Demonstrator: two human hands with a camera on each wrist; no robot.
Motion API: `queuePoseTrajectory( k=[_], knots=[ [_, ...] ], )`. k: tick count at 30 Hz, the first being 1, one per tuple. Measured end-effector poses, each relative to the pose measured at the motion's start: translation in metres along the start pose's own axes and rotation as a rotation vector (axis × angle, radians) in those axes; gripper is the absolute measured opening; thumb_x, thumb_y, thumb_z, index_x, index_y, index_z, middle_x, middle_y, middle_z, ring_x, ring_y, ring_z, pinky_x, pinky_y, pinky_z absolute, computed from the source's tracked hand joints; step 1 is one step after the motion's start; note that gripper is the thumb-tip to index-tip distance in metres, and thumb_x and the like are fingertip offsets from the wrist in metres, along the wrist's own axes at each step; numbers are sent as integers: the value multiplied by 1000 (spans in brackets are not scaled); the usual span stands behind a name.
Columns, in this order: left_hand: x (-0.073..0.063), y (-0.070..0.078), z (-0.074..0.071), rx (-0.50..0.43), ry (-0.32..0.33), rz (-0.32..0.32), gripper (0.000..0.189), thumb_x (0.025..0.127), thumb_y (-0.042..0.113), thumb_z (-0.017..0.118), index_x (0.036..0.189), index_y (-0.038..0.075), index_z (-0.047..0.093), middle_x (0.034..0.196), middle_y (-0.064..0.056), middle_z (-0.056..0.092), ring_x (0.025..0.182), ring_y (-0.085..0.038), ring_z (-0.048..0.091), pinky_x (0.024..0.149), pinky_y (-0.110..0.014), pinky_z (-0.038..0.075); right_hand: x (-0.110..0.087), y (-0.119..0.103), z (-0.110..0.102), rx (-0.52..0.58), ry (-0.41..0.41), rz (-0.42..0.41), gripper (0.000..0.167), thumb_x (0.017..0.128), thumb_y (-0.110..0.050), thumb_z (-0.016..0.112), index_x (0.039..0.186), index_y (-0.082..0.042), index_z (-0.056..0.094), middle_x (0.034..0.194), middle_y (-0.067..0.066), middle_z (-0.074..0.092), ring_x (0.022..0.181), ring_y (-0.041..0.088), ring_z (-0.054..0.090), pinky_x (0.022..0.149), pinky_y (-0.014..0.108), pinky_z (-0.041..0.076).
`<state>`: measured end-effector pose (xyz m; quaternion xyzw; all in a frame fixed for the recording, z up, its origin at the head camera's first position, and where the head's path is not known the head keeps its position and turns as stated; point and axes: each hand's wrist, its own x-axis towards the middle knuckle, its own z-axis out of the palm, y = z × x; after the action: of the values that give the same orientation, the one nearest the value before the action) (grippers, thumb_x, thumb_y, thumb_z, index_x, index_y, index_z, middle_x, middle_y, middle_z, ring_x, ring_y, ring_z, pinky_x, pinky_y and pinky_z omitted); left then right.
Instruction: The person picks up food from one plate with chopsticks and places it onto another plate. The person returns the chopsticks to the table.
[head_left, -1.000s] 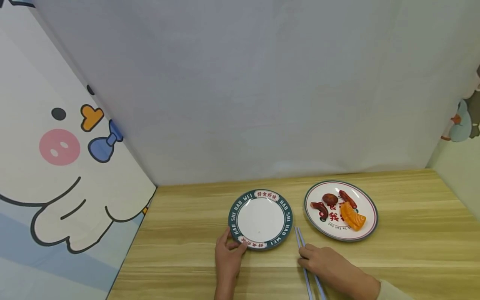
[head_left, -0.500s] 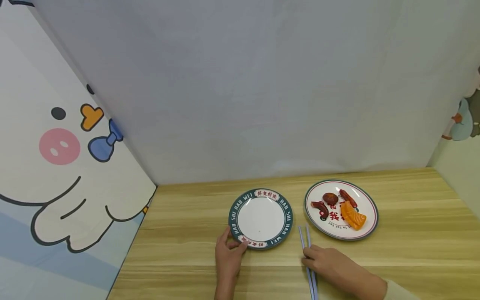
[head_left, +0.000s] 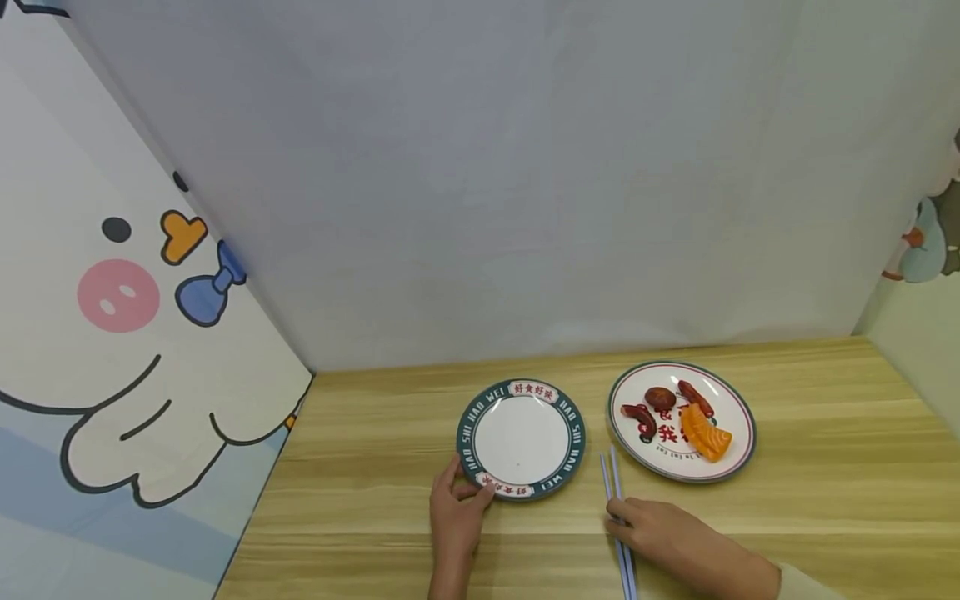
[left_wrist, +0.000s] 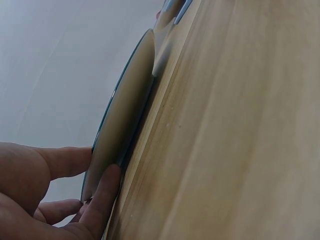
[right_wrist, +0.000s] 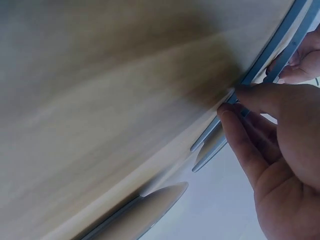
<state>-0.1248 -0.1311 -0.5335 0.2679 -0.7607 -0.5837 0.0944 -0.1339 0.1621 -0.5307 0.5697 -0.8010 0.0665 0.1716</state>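
My left hand (head_left: 457, 508) holds the near left rim of a white plate with a green lettered border (head_left: 522, 437). In the left wrist view, its fingers (left_wrist: 102, 197) meet the plate (left_wrist: 122, 110) at the edge, one on either side of the rim. My right hand (head_left: 663, 533) pinches a pair of pale blue chopsticks (head_left: 625, 567) between thumb and fingers. The chopstick tips point away from me, between the two plates. Seen from the right wrist, the chopsticks (right_wrist: 272, 50) run close over the wood, tips slightly apart.
On the right, a second white plate (head_left: 720, 400) carries an orange salmon-like slice (head_left: 705, 433), a round brown piece (head_left: 660, 398), a red sausage-like piece (head_left: 696, 397) and a dark red curled piece (head_left: 641, 419). Behind the wooden table (head_left: 360, 467) hangs a pale cloth (head_left: 525, 208).
My right hand has shifted slightly right. The chopsticks have swung to a steeper angle, with their tips farther right and their rear ends closer together. My left hand and both plates stay put.
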Motion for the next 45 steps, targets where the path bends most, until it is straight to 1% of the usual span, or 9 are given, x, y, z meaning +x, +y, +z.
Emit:
queuePoseTrajectory(
  k=[10,17,22,27,33,35,37,41,45],
  knots=[
    [1,-1,0,4,-7,0,75,85,-8,80,153,-7,47,131,-20,57,96,-22,64,68,-24,57,-3,-3,-1,5,-25,-12,42,72,-15,91,108,-9,69,102,2,57,77,8,52,66,19,50],
    [0,0,-1,2,-3,2,75,84,-9,80,152,-8,48,130,-20,57,95,-22,64,68,-22,56,-9,-5,-8,109,-112,16,51,87,-46,84,118,-9,68,112,7,65,86,12,60,77,22,58],
    [0,0,-1,4,-6,1,75,85,-8,80,153,-8,47,130,-20,57,96,-22,64,68,-22,56,-10,-6,-11,133,-140,46,53,89,-48,82,122,-9,68,118,10,67,93,17,65,81,26,61],
    [1,0,-1,8,-8,3,75,85,-7,80,153,-8,47,130,-19,57,96,-22,64,69,-23,56,-13,-7,-11,130,-65,78,52,88,-45,82,121,-7,71,115,9,70,95,19,67,81,29,62],
    [1,0,-1,8,-11,3,75,85,-7,80,153,-8,47,130,-19,56,96,-22,64,69,-23,56,-15,-4,-11,112,77,113,43,78,-16,89,117,-5,75,112,7,72,98,20,69,84,32,62],
    [1,0,-1,8,-12,4,75,86,-7,80,153,-8,47,131,-19,56,96,-22,64,70,-24,57,-15,-1,-11,99,123,134,30,89,-15,84,116,-6,75,111,7,72,97,21,70,83,32,62],
    [1,1,-1,15,-13,3,75,86,-7,80,153,-8,47,131,-19,56,96,-22,64,71,-25,57,-15,1,-11,85,173,153,21,104,-23,69,115,-6,75,111,9,73,96,22,71,82,33,62],
    [0,1,-2,29,-12,11,76,85,-6,80,153,-8,47,132,-20,56,96,-22,64,70,-25,57,-16,3,-11,47,253,184,53,115,-35,29,116,-7,75,112,10,73,95,23,72,80,36,62],
    [-1,1,-4,31,-17,25,76,84,-6,81,152,-9,47,132,-20,57,95,-22,65,69,-23,55,-18,4,-15,38,285,247,58,114,-39,26,117,-8,75,115,9,74,97,23,72,79,38,62]
  ],
)
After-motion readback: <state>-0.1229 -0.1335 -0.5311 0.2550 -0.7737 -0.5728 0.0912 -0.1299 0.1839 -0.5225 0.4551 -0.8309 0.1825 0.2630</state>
